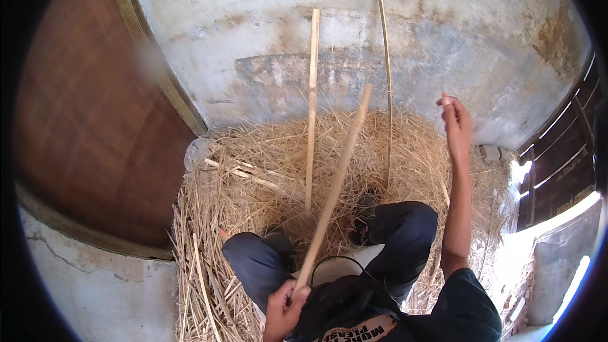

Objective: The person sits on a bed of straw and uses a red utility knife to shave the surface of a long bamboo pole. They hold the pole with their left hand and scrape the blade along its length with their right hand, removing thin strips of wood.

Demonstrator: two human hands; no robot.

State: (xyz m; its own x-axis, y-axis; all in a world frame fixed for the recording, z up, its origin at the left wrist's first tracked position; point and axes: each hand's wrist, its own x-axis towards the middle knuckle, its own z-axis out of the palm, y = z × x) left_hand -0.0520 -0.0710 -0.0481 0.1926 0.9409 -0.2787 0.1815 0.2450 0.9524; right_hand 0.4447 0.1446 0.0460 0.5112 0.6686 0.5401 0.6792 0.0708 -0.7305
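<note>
In my left hand (285,307), low in front of my body, is the lower end of a long pale bamboo strip (337,180). The strip slants up and to the right, its far end in the air before the wall. My right hand (456,117) is raised at the right with the arm stretched forward, well apart from the strip. Its fingers are closed, and a small reddish tip shows at them; what it belongs to cannot be made out. Two more bamboo strips stand upright, a wider one (313,88) and a thinner one (384,44).
Straw and loose shavings (253,171) cover the ground around my bent legs (405,234). A stained plaster wall (430,19) rises ahead. At the left is a brown wooden panel (101,120) in a frame; at the right, dark slats (563,152) let in light.
</note>
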